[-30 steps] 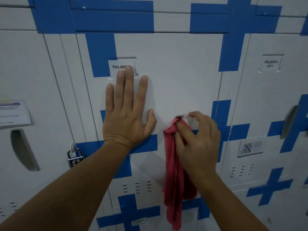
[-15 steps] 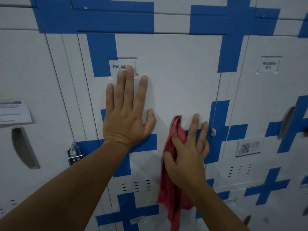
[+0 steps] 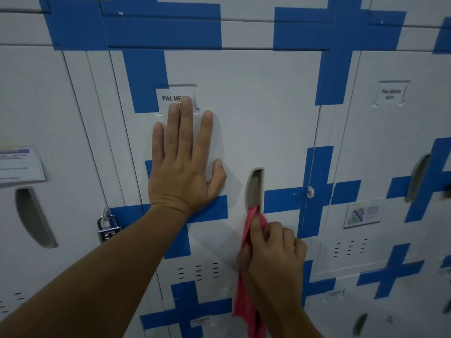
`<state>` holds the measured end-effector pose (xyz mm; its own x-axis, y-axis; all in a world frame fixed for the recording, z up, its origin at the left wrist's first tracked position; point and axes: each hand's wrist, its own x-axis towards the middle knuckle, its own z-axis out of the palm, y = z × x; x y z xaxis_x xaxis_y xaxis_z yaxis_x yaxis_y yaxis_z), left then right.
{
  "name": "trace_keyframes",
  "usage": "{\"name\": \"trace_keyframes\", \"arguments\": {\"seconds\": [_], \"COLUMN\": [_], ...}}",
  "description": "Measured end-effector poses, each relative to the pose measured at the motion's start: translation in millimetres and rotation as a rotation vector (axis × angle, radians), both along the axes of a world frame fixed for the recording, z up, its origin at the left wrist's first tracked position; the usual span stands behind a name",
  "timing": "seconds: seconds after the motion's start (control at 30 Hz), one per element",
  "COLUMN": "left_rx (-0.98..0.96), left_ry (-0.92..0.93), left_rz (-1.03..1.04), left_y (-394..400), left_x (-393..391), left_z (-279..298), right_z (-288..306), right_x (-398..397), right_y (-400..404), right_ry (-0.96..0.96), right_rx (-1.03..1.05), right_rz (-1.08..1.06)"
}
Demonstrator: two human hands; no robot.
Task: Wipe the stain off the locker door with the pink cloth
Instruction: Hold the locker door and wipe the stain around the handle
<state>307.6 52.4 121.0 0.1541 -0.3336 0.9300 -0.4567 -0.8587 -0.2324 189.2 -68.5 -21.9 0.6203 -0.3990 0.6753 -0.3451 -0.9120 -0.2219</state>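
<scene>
A white locker door with blue cross stripes fills the middle of the view. My left hand lies flat on it, fingers spread, its fingertips over the name label. Lower right, my right hand is closed on the pink cloth. The cloth's top corner touches the lower end of the recessed door handle; the rest hangs down past my wrist. I cannot make out a stain on the door.
A silver padlock hangs at the left neighbour's latch. A small latch ring sits on this door's right edge. Neighbouring lockers with recessed handles and stickers stand on both sides; vent slots lie below.
My right hand has slid down the door with the cloth, from over the recessed handle to below it, uncovering the handle. My left hand has stayed flat in place.
</scene>
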Motion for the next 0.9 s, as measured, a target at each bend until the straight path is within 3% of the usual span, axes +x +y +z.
{"name": "trace_keyframes", "arguments": {"seconds": [0.13, 0.3, 0.47, 0.53, 0.63, 0.73, 0.8, 0.9], "left_rx": [-0.004, 0.0, 0.003, 0.0, -0.003, -0.006, -0.005, 0.001], "left_ry": [-0.001, -0.003, -0.003, 0.0, 0.001, -0.002, -0.006, -0.008], "left_rz": [-0.006, -0.018, -0.02, -0.029, -0.036, -0.039, -0.031, -0.026], "left_y": [1, 1, 1, 1, 1, 0, 0, 1], "left_x": [0, 0, 2, 2, 1, 2, 2, 2], "left_z": [0, 0, -1, -1, -1, -1, -1, -1], "right_z": [-11, -3, 37, 59, 90, 100, 84, 43], "right_x": [3, 7, 8, 4, 4, 7, 4, -1], "right_y": [4, 8, 33, 40, 37, 31, 30, 32], "right_ry": [0.069, -0.009, -0.272, -0.365, -0.449, -0.41, -0.286, -0.087], "right_rx": [0.138, 0.292, 1.001, 1.11, 1.2, 1.195, 1.116, 0.92], "right_rz": [-0.017, 0.113, 0.263, 0.424, 0.602, 0.65, 0.622, 0.406]}}
